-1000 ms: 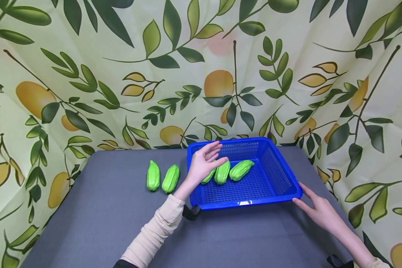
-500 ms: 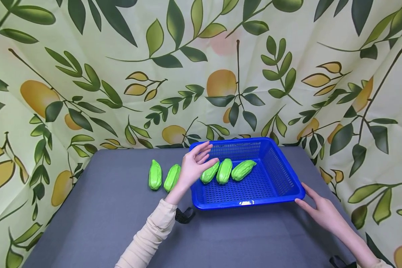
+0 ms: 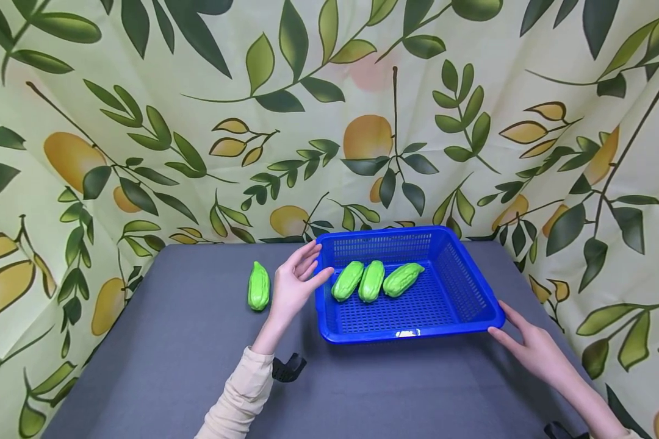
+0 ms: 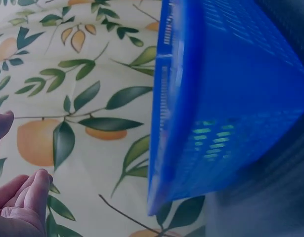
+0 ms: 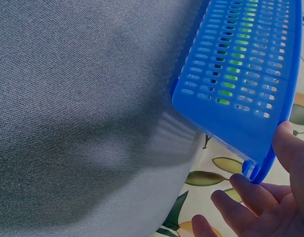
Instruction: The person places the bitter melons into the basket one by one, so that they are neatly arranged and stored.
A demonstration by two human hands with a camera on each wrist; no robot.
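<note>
Three green bitter gourds lie side by side in the blue basket: a left one (image 3: 348,281), a middle one (image 3: 371,281) and a right one (image 3: 403,280). My right hand (image 3: 532,350) pinches the basket's near right corner, thumb on the rim and a fingertip under it in the right wrist view. My left hand (image 3: 291,289) is held beside the basket's left rim (image 3: 320,292), fingers apart and holding nothing. Another gourd (image 3: 259,286) lies on the table to its left. In the left wrist view the left hand (image 4: 23,205) appears apart from the basket (image 4: 250,84).
A grey cloth covers the table (image 3: 159,341). Behind it and along the sides hangs a cloth (image 3: 307,55) printed with leaves and fruit. Dark straps (image 3: 288,367) show at the wrists.
My left hand has moved left, from over the basket's left part to outside its rim. The gourds in the basket show fully; the table gourd nearer the basket is now hidden behind that hand.
</note>
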